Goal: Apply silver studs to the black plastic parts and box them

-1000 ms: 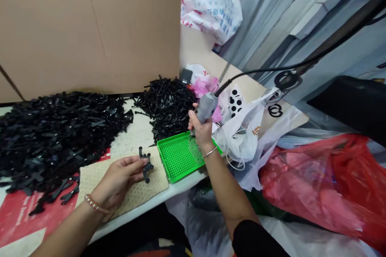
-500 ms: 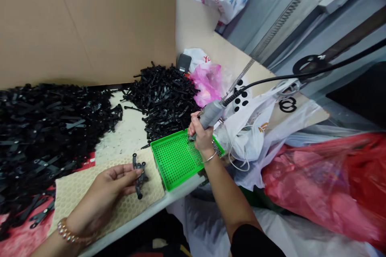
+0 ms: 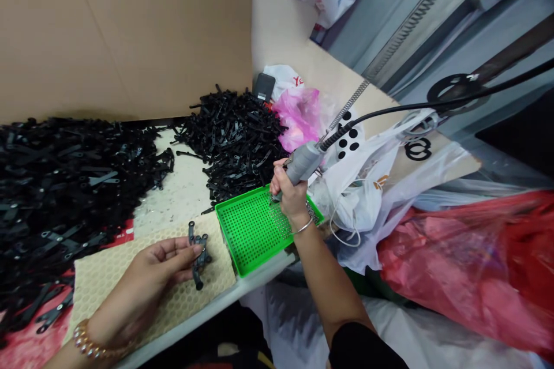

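Cardboard sheet (image 3: 125,34), tan and very large, is standing upright along the back of the white worktable (image 3: 177,207). Red plastic bag (image 3: 467,265), crumpled and bulging, is lying off the table's right side, next to a white plastic carrier bag (image 3: 357,196) printed with an orange mark. Pink plastic bag (image 3: 298,118) is sitting beyond it, just beside a black-dotted white item (image 3: 348,138).

Black moulded parts are lying in two loose heaps: a wide left heap (image 3: 64,196) and a smaller right heap (image 3: 229,144), with bare tabletop between them. Green perforated tray (image 3: 246,236) is resting at the table's front edge, touching the right heap's near side. Beige honeycomb mat (image 3: 108,282) is lying left of the tray, its far corner reaching the tray's side.

Right hand (image 3: 289,190) is closed around a grey rotary tool handpiece (image 3: 303,164), holding it above the tray's near left area; whether its tip is touching the tray cannot be told. Black flexible drive cable (image 3: 389,108) is trailing from the handpiece up to the right.

Left hand (image 3: 142,282) is open, its fingers extended and lying against a small black branched part (image 3: 199,259) on the mat. Beaded bracelet (image 3: 90,340) is circling the left wrist; thin metal bangle (image 3: 302,226) is circling the right.
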### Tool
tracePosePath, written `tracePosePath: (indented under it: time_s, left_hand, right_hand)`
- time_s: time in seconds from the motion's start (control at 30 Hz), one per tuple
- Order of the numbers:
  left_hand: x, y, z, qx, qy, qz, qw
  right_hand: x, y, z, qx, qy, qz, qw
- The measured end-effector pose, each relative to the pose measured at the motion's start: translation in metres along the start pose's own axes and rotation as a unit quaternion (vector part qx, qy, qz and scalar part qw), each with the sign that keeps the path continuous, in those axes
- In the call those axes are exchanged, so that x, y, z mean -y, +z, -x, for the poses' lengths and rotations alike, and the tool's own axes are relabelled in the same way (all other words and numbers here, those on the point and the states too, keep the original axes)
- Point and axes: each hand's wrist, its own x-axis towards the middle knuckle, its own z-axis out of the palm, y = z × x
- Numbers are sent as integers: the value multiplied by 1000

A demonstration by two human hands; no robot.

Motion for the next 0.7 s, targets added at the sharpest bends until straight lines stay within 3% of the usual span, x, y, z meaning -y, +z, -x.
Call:
tracePosePath:
  time_s: [0.33,0.5,0.6,0.7]
  left_hand:
    - [-2,2,0,10,-2,-1,1000]
    - [-2,4,1,37,9,18,999]
    - [-2,5,1,30,17,30,999]
    - [-1,6,1,31,30,30,999]
  right_hand:
    - [-3,1,1,22,-8,24,999]
    - [5,2,1,-11,1,-2,1000]
    - [23,13,2,-38,-9,-58,998]
    - [45,37,12,-25,-7,-133,991]
